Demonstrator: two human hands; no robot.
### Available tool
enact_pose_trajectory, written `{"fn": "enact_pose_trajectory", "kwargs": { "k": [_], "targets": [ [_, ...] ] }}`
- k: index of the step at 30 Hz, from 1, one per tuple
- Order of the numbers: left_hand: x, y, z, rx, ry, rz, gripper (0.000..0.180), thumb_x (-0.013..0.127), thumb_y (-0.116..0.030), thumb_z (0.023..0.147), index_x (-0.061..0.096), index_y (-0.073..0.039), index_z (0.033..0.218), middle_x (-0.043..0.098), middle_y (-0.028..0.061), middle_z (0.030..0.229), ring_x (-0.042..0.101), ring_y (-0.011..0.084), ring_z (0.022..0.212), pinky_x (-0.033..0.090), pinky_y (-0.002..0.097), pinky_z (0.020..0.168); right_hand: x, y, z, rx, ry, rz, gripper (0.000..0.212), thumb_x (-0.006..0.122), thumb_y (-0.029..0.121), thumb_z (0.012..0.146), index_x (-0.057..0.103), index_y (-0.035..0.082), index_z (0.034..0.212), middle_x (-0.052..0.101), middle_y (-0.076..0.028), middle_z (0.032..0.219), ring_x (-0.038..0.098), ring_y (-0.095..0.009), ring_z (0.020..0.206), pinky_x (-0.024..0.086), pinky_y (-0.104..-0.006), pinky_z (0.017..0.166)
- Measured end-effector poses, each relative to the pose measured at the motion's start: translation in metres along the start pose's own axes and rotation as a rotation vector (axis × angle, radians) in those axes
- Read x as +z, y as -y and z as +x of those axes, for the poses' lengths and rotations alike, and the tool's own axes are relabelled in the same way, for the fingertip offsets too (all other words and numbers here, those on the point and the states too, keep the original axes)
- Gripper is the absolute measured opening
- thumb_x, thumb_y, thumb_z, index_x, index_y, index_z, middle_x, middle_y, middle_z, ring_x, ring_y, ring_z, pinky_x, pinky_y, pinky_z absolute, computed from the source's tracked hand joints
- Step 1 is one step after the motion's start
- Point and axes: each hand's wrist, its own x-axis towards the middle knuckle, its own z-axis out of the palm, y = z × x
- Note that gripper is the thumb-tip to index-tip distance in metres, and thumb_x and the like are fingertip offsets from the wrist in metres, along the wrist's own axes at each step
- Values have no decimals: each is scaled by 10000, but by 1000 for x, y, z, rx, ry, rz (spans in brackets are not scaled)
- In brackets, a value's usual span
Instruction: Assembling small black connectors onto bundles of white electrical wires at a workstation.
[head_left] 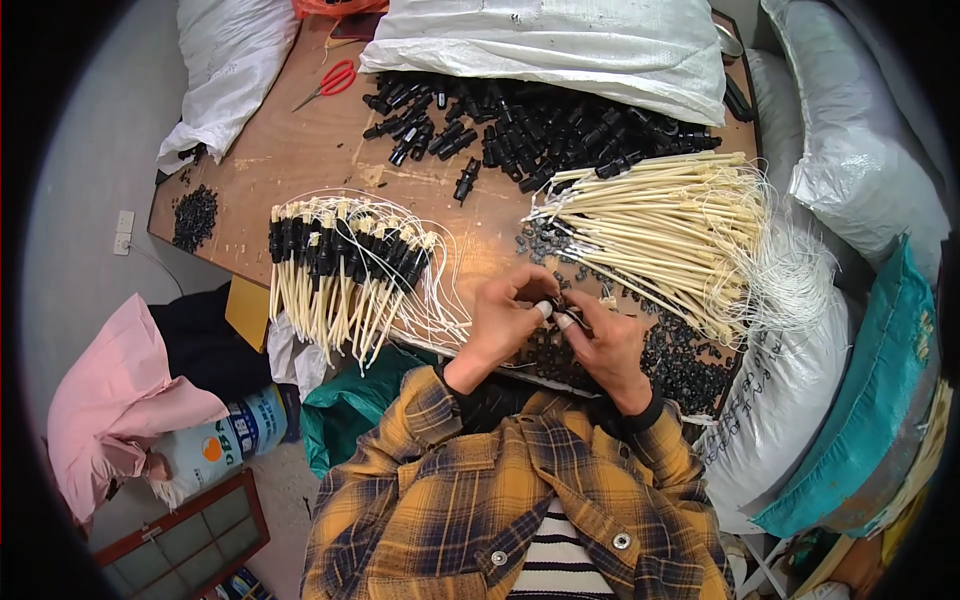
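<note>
My left hand (505,312) and my right hand (607,345) meet over the near edge of the table, thumbs and fingertips pinched together. Between them is a small dark part (558,304), mostly covered by the fingers, so its exact kind is unclear. Many tiny black pieces (685,365) lie under and right of the hands. To the right rests a large bundle of cream sleeved wires (665,235) with loose white ends. Left of my left hand lies a row of cream wires (340,290) fitted with black connector housings and pale end plugs.
Black connector housings (540,125) are heaped at the back beneath a white woven sack (545,40). Red-handled scissors (335,80) lie at back left, and a small black pile (195,218) sits at the left edge. Full sacks (850,130) crowd the right side.
</note>
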Motion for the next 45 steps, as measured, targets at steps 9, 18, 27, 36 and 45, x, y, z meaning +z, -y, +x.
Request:
{"fn": "enact_pose_trajectory", "kwargs": {
  "k": [9, 18, 27, 36, 45],
  "targets": [
    [-7, -5, -1, -134, 59, -79, 256, 597, 147, 766, 655, 10, 974, 661, 22, 927, 629, 111, 861, 514, 241, 760, -1, -3, 4, -76, -68, -21, 245, 724, 169, 790, 689, 127, 1029, 659, -80, 692, 630, -247, 556, 455, -341, 472],
    [-4, -1, -2, -109, 79, -331, 204, 620, 100, 808, 667, -20, 965, 651, 19, 977, 605, 62, 759, 488, 183, 567, -3, 4, 5, -92, -82, -113, 191, 719, 179, 779, 688, 127, 960, 595, -55, 671, 594, -258, 532, 444, -356, 471],
    [1, 2, -5, 86, 64, -17, 245, 616, 145, 750, 683, 7, 941, 653, 48, 946, 623, 137, 895, 501, 251, 784, 2, 4, 4, 25, -53, 116, 113, 659, 121, 757, 679, 91, 864, 618, -79, 705, 615, -282, 584, 472, -376, 510],
    [0, 3, -1, 234, -1, 221, 230, 645, 113, 729, 683, -8, 920, 660, 78, 882, 642, 163, 822, 512, 291, 703, 2, 7, 6, 4, -106, -16, 96, 660, 121, 767, 674, 86, 855, 626, -76, 714, 608, -279, 560, 460, -361, 491],
    [0, -1, 1, 282, -29, 237, 184, 657, 48, 712, 684, -3, 887, 650, 90, 874, 640, 201, 785, 506, 285, 693, -3, 12, 6, 34, -37, 24, 122, 672, 78, 764, 689, 42, 879, 644, -102, 730, 625, -268, 585, 476, -340, 523]
  ]
}}
